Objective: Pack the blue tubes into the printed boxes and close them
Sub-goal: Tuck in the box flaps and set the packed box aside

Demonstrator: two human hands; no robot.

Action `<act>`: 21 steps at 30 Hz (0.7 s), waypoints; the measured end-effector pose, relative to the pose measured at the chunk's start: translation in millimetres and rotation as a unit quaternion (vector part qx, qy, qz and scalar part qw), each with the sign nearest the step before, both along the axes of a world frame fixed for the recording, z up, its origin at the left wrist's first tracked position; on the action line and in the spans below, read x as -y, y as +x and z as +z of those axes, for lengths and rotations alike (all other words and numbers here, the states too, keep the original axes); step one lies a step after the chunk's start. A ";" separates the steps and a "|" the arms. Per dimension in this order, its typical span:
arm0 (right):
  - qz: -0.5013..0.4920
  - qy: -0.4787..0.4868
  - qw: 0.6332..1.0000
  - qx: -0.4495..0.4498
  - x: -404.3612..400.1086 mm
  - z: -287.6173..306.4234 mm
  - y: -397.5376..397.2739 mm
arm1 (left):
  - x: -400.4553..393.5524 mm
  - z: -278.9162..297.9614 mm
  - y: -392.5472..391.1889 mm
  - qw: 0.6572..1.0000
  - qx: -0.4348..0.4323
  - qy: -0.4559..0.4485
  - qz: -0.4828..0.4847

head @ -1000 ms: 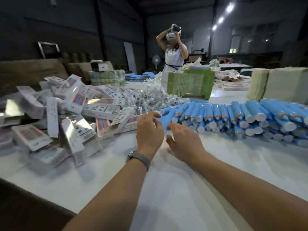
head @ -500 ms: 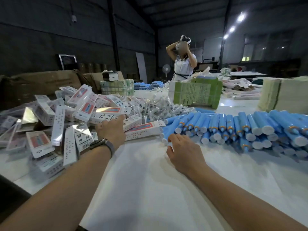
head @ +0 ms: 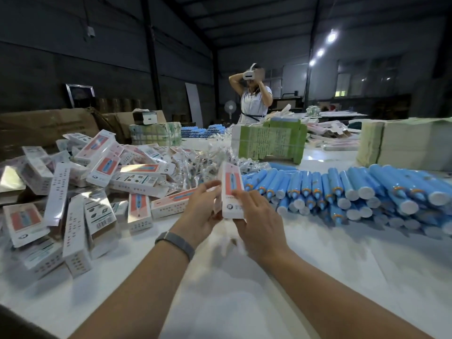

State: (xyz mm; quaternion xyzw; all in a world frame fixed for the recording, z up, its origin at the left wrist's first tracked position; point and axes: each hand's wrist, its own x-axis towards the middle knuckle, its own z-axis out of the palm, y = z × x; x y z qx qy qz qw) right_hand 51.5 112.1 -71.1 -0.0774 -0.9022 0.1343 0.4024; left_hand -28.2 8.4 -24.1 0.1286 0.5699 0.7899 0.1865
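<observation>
Change since half a second back: left hand (head: 200,211) was down in the box pile at frame left, right hand (head: 256,223) was flat by the tubes. Now both are meeting at frame centre, gripping one printed box (head: 231,192) between them, standing upright, off the table (head: 244,289). Left fingers are curling round its left edge, right fingers lying across the front and lower end.

Reading: box picked, tube not yet. Next is likely opening a flap; can't tell whether an end is open.

Box is thin glossy card, long rectangular, white with a pink-red panel. Blue tubes (head: 342,189) are lying in rows at frame right: smooth plastic cylinders, white caps, orange collars. Loose box pile (head: 85,192) is filling frame left.
</observation>
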 end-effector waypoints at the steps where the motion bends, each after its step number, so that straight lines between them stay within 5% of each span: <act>1: 0.004 0.003 1.000 -0.016 -0.2 -0.1 0.8 | 3.2 -5.2 -1.6 1.000 -0.006 0.001 -0.002; 3: 0.035 -0.008 0.999 -0.037 -0.9 0.8 1.2 | 9.1 -13.9 -8.9 0.993 -0.097 -0.049 0.054; 7: 0.094 -0.117 0.985 -0.088 -2.3 2.7 1.6 | 15.4 -20.2 -11.1 0.918 -0.348 -0.111 0.155; 12: 0.138 -0.171 0.969 -0.115 -1.8 1.7 4.9 | 11.9 -32.0 -7.6 0.755 -0.608 -0.187 0.161; 14: 0.144 -0.190 0.964 -0.121 -2.4 2.3 4.3 | 11.1 -31.8 -8.2 0.758 -0.592 -0.197 0.191; 21: 0.034 -0.294 0.950 -0.103 -16.3 1.2 -8.0 | 8.6 -22.1 3.9 0.877 -0.424 -0.050 0.223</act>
